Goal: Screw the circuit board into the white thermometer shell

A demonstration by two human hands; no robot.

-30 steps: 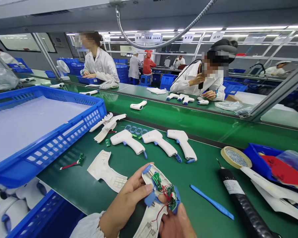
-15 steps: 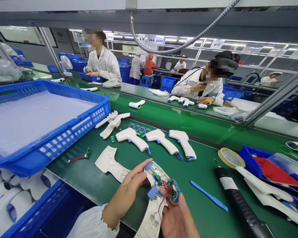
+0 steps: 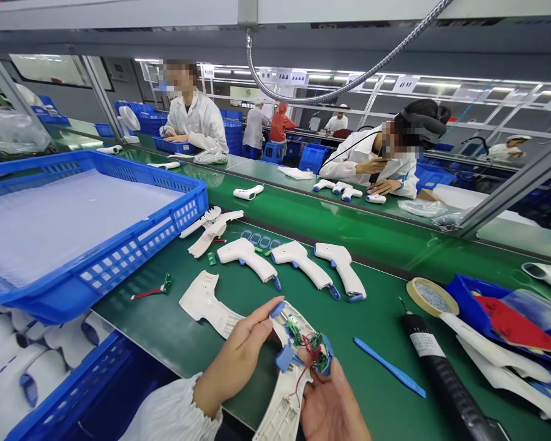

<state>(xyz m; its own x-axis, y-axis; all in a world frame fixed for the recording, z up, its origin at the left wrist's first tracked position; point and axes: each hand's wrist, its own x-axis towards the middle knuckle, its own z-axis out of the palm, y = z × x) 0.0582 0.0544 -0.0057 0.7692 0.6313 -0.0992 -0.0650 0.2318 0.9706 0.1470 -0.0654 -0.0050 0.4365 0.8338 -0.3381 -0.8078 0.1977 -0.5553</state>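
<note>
an opened shell (image 3: 288,373) is held over the near edge of the bench (image 3: 376,331), inner side up so its green boards and red wires are exposed. it is pinched at the nose by the left hand (image 3: 239,361), fingers closed on it, and cradled underneath by the right hand (image 3: 330,407). a loose cover (image 3: 206,300) lies just beside, three finished units (image 3: 298,263) behind. a blue pry tool (image 3: 388,367) and a driver (image 3: 441,373) lie to the right.
</note>
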